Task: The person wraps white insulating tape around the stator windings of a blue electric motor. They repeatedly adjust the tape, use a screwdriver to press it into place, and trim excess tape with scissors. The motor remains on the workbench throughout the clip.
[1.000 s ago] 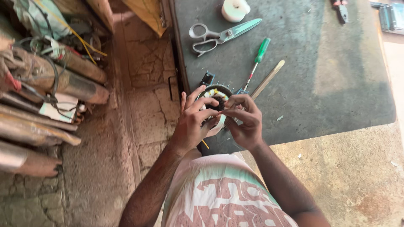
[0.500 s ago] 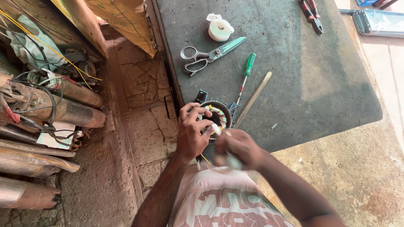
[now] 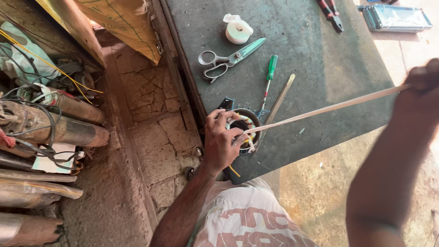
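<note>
Motor stator (image 3: pixel 244 130), a dark round ring with pale windings, lying near the front edge of the dark surface (image 3: pixel 320 59). The left hand (image 3: pixel 222 142) is closed over its near side, fingers curled on the rim. From the ring a pale tape (image 3: pixel 329 107) runs taut to the upper right, where the right hand (image 3: pixel 418 98), blurred at the frame's edge, is clenched on its far end; the two hands are well apart. Just beyond the stator lie a green-handled screwdriver (image 3: pixel 269 82) and a thin wooden stick (image 3: pixel 280 98), both pointing toward the ring. Farther back: scissors (image 3: pixel 228 59) and a white tape roll (image 3: pixel 238 31). At the far edge, red-handled pliers (image 3: pixel 330 11) and a flat clear case (image 3: pixel 393 17). Left of the surface, on the stone floor (image 3: pixel 151 100), lie rusty metal cylinders (image 3: pixel 55 128) with tangled wires (image 3: pixel 41 96).
</note>
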